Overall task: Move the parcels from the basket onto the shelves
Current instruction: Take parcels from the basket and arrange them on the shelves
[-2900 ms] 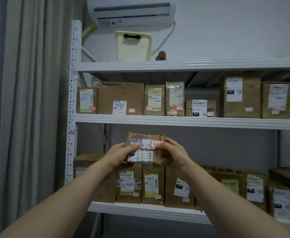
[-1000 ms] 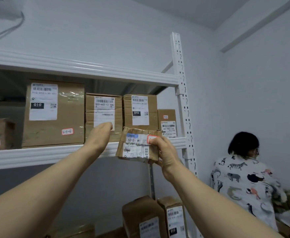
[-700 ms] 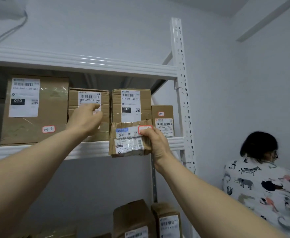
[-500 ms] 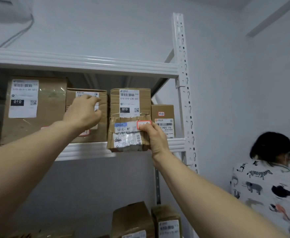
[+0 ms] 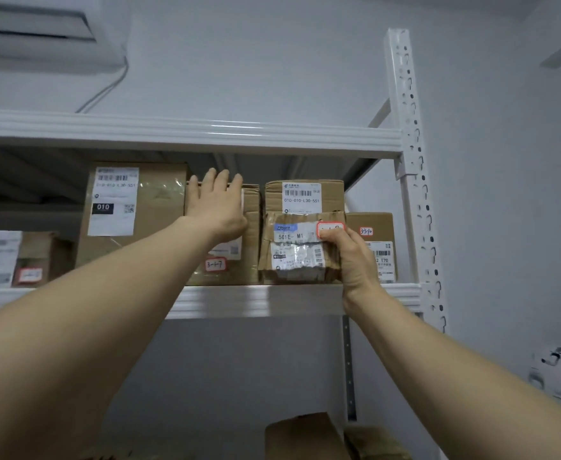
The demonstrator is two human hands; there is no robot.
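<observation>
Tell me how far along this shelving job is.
Done: several brown cardboard boxes already stand on the white metal shelf. In hand: the right hand grips a crumpled brown taped parcel at the shelf's front edge, while the left hand presses a neighbouring box. Left: release it; the basket is out of view.

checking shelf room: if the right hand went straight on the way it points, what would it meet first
Likely the box directly behind the parcel the right hand grips; their gap is unclear.
</observation>
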